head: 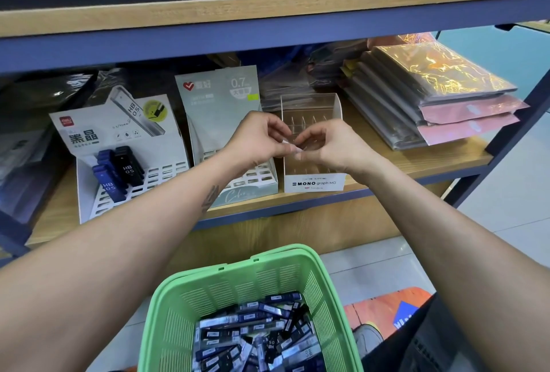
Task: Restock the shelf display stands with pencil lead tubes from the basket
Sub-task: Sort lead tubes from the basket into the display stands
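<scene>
Lead tubes [253,339] are being kept in the green basket [190,291] at 6 o'clock; something small, unidentifiable, is being pinched by both hands [259,139] over the clear stand [312,163], probably for slotting.

Open gap above basket [253,279], upper shelf board [268,11] overhanging display stands [128,157]

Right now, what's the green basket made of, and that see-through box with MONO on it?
The basket looks like moulded plastic: even green colour, walls full of slots, a slight sheen. The MONO box seems to be clear hard plastic, maybe acrylic: you can see the shelf through its walls, and its edges catch the light. Its white front label looks like printed card, though that's hard to tell.
</scene>
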Available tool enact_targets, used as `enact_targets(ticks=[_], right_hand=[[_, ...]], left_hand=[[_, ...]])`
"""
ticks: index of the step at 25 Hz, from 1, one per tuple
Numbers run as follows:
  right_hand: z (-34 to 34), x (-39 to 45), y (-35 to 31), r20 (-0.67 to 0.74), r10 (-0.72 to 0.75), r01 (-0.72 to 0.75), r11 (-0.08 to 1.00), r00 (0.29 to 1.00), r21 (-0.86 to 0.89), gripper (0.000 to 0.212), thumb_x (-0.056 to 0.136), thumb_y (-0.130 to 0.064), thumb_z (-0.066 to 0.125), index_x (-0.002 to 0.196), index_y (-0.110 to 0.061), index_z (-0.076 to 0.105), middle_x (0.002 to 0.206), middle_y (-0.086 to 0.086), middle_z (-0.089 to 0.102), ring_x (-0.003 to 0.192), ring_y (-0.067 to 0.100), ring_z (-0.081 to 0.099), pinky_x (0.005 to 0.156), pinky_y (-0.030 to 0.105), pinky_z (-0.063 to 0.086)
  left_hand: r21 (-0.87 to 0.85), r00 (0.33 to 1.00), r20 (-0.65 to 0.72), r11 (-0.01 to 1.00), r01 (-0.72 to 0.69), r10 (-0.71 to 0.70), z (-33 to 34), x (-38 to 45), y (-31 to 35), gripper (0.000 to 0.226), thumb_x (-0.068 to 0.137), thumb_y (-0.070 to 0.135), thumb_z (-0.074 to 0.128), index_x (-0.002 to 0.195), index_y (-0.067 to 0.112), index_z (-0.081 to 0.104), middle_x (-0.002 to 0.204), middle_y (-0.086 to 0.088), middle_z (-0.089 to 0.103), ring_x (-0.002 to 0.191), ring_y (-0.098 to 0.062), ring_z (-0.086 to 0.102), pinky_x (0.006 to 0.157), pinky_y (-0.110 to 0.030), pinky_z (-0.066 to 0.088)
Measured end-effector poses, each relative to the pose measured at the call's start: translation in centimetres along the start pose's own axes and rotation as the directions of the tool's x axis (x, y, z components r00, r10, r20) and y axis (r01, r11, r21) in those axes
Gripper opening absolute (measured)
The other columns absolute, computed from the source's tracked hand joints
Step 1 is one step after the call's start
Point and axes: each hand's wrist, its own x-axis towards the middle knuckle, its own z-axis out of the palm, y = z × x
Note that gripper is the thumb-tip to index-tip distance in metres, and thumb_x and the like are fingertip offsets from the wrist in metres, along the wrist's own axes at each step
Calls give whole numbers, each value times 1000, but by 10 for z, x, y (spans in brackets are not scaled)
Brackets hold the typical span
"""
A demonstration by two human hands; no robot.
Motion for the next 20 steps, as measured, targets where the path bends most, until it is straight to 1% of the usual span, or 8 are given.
enact_targets(ticks=[2,3,6,9,12,15,17,20], right_hand=[[4,2,-1,-17,-106,101,979,994,-180,14,80,-22,84,92,-18,79,80,-4,74,77,10,69,71,26,56],[5,3,-1,-44,-108,98,976,993,-197,12,80,-23,83,90,-18,79,80,-4,74,77,11,69,70,28,56],[5,5,2,-112,6,-14,998,994,-68,16,78,-20,87,88,-14,76,78,2,72,75,17,68,65,31,53],[5,5,4,-73,19,-21,999,997,-28,13,80,-13,84,88,-12,74,77,0,71,71,12,66,65,30,50],[7,6,6,-138,43,-47,998,989,-29,7,85,-12,80,89,-16,76,77,-6,70,70,8,65,63,21,47],[15,6,8,-207,33,-60,990,978,-130,7,86,-14,80,88,-18,74,75,-10,67,70,5,62,63,17,47],[25,6,9,-200,18,-55,982,980,-181,9,87,-12,78,94,-15,74,75,-6,66,72,10,63,69,24,53],[39,5,12,-200,-7,-46,965,980,-258,13,88,-7,72,99,-15,72,81,1,68,81,22,66,78,37,57]], left_hand=[[55,1000,8,998,-22,21,1,3,5,26,73,12,90,87,15,69,81,-11,73,75,-20,69,80,-42,60],[66,999,9,997,-34,33,2,5,7,25,74,13,90,88,15,69,81,-10,73,75,-20,70,80,-43,60],[31,999,10,999,-36,36,4,4,10,17,79,7,85,85,15,71,85,-14,74,81,-28,74,82,-46,62],[42,999,22,998,-36,35,6,3,7,14,83,3,80,77,14,73,78,-13,74,72,-24,72,80,-47,62],[206,999,-18,978,-40,45,9,5,2,9,84,6,78,82,15,76,82,-6,74,80,-19,70,82,-38,61],[380,994,-105,925,29,12,13,5,-6,13,84,9,77,96,12,76,92,-5,73,88,-20,68,80,-33,58],[437,993,-115,899,44,7,18,4,-10,16,83,9,77,99,10,75,92,-6,72,87,-21,67,76,-32,57],[527,994,-105,849,42,16,25,5,-11,9,81,7,75,90,6,74,86,-8,70,82,-23,66,73,-36,59]])
